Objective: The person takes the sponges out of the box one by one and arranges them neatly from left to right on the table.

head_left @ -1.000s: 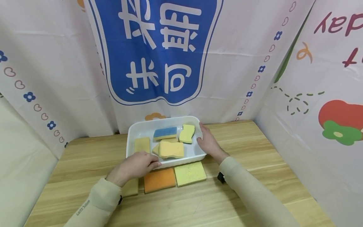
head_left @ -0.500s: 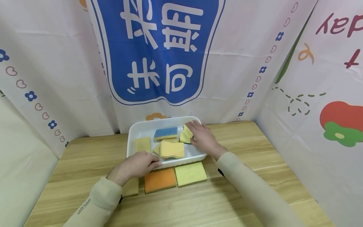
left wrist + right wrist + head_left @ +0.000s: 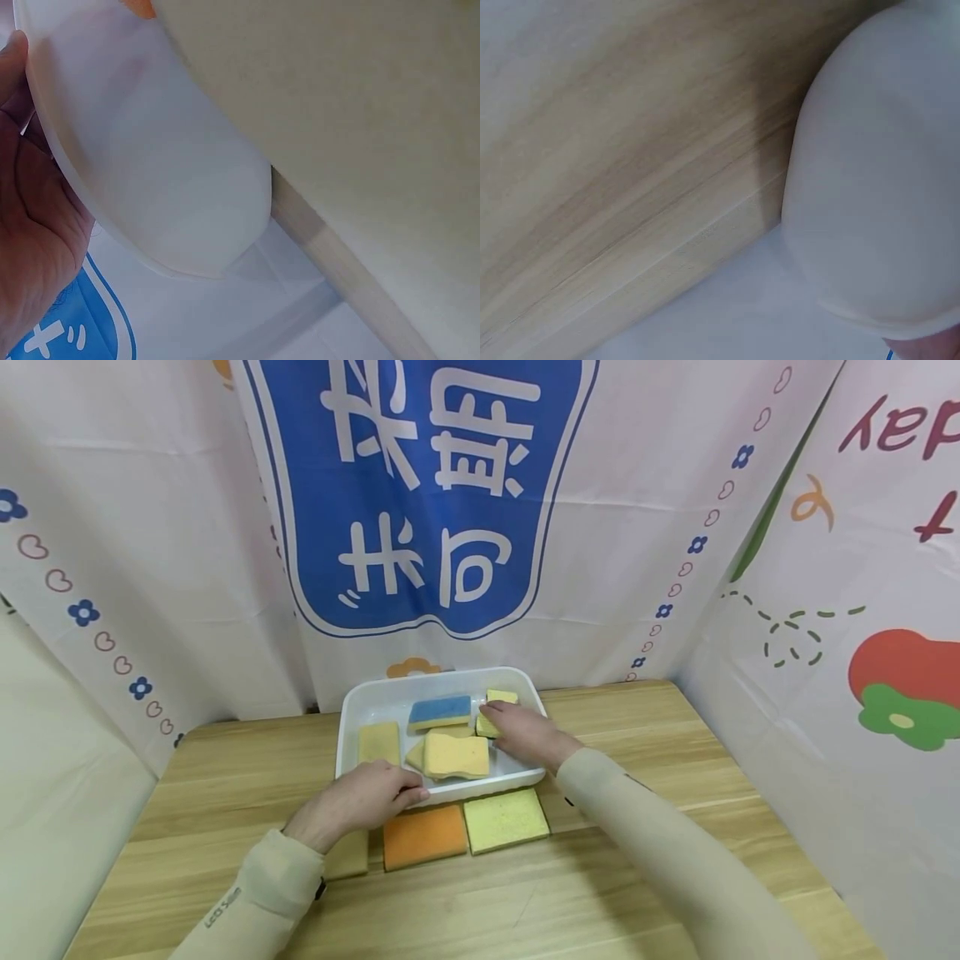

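A white plastic tray (image 3: 348,714) holds several sponges at the back of the table. My left hand (image 3: 367,797) grips its near rim on the left; the left wrist view shows the hand (image 3: 34,217) along the rim of the tray (image 3: 165,172). Inside the right end lies a wavy-edged yellow sponge (image 3: 501,696). Over it reaches my right hand (image 3: 528,735), fingers across its middle; I cannot tell whether they pinch it. Only a sliver of that hand (image 3: 934,346) shows in the right wrist view, behind the tray's end wall (image 3: 877,172).
A blue-topped sponge (image 3: 440,710), a wavy yellow sponge (image 3: 456,756) on another, and a flat yellow one (image 3: 378,741) share the tray. In front lie an orange sponge (image 3: 425,837), a pale yellow one (image 3: 507,820) and a tan one (image 3: 348,856). A printed curtain (image 3: 600,568) hangs behind.
My right hand has left the tray's right rim and moved left over the yellow sponge inside. The left hand keeps its place on the near rim.
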Demonstrator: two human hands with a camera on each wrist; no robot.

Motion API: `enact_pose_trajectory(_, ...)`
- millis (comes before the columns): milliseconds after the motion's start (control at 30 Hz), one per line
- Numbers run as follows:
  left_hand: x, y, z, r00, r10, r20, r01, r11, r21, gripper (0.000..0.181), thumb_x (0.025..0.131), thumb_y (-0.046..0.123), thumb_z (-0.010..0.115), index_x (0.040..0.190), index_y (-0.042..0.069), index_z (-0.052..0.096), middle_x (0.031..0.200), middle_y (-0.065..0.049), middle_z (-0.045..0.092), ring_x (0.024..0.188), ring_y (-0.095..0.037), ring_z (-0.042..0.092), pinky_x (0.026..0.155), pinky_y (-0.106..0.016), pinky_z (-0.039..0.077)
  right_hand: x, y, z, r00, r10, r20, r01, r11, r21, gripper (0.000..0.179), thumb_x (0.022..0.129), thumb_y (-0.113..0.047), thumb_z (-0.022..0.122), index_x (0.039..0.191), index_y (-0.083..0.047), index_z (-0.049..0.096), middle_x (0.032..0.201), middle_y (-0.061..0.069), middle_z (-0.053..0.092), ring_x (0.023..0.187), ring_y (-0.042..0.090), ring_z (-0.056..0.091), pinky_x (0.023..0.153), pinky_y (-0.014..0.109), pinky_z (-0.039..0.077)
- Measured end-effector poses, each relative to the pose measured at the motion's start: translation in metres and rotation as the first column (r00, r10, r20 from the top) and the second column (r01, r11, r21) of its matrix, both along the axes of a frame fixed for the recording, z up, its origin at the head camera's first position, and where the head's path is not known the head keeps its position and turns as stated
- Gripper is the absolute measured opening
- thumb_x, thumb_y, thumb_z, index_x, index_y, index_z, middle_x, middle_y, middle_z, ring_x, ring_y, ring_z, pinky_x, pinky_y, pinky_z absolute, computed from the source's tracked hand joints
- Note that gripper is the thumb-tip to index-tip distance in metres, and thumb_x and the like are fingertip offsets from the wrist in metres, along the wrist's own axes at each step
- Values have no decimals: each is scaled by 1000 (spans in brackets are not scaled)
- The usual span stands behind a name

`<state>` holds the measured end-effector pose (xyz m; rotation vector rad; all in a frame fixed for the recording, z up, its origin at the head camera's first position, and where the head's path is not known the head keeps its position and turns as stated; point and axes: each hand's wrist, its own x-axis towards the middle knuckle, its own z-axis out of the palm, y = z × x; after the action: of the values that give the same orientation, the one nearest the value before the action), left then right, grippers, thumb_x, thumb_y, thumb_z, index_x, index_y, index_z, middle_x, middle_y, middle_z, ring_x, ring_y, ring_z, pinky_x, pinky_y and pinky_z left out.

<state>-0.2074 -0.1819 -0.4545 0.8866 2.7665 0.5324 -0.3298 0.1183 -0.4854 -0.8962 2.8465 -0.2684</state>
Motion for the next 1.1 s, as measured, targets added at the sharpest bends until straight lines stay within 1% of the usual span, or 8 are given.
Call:
enact_pose_trajectory(267, 0, -1, -1, 1000, -3, 3, 3, 1000, 2, 26, 120, 29, 71, 97, 19, 78, 72, 14, 50, 64, -1, 44, 64, -21, 41, -2, -2, -1, 993, 62, -104, -54, 995, 86, 61, 114, -11, 76, 169, 4, 55, 178, 23, 57, 165, 42, 58, 143, 51, 44)
enact_pose_trajectory(433, -1, -2, -1, 1000, 3, 8, -3, 1000, 2, 25, 119, 29, 71, 98, 19, 79, 73, 14, 52, 65, -2, 45, 64, -22, 42, -5, -1, -2, 988, 86, -131, -75, 993, 87, 51, 113, -9, 76, 161, 3, 63, 169, 22, 67, 153, 42, 70, 136, 51, 54)
enact_pose_trajectory(533, -1, -1, -1, 1000, 13, 17, -13, 1000, 1, 25, 119, 29, 71, 98, 20, 79, 73, 14, 52, 65, -2, 45, 64, -22, 42, -7, -1, -4, 983, 91, -162, -77, 993, 90, 45, 110, -10, 77, 154, 0, 69, 159, 19, 75, 139, 40, 78, 125, 51, 63)
enact_pose_trajectory(667, -1, -1, -1, 1000, 18, 21, -18, 1000, 0, 24, 119, 29, 71, 99, 20, 80, 73, 14, 54, 65, -2, 46, 65, -22, 43, -7, 1, -4, 974, 76, -212, -65, 996, 58, 34, 105, -8, 77, 139, -5, 77, 132, 13, 85, 106, 31, 82, 98, 47, 72)
enact_pose_trajectory(767, -1, -1, -1, 1000, 12, 18, -12, 1000, 0, 24, 119, 29, 71, 99, 20, 80, 74, 14, 54, 66, -2, 46, 65, -22, 43, -7, 3, 0, 964, 52, -259, -47, 999, 23, 25, 104, -7, 75, 128, -9, 80, 114, 7, 86, 85, 21, 71, 79, 42, 68)
enact_pose_trajectory(867, -2, -1, -1, 1000, 3, 16, -3, 1000, 1, 25, 120, 30, 70, 98, 19, 79, 73, 14, 53, 65, -2, 45, 65, -22, 43, -7, 5, 6, 956, 34, -292, -35, 999, 2, 19, 104, -7, 74, 120, -11, 82, 102, 5, 82, 78, 17, 59, 70, 37, 60)
enact_pose_trajectory(1000, -2, -1, -1, 1000, 1, 16, -1, 1000, 1, 26, 120, 30, 70, 98, 19, 78, 73, 14, 51, 65, -2, 44, 64, -21, 42, -6, 9, 15, 954, 20, -301, -32, 999, -35, 10, 107, -6, 71, 111, -11, 79, 90, 4, 74, 75, 17, 52, 66, 34, 49)
enact_pose_trajectory(1100, -1, -2, -1, 1000, 1, 10, -1, 1000, 0, 25, 119, 30, 71, 98, 19, 78, 73, 14, 52, 65, -2, 44, 64, -22, 42, -4, 12, 20, 953, 1, -302, -24, 997, -72, 13, 109, -6, 69, 115, -11, 80, 96, 4, 79, 76, 18, 56, 68, 35, 52)
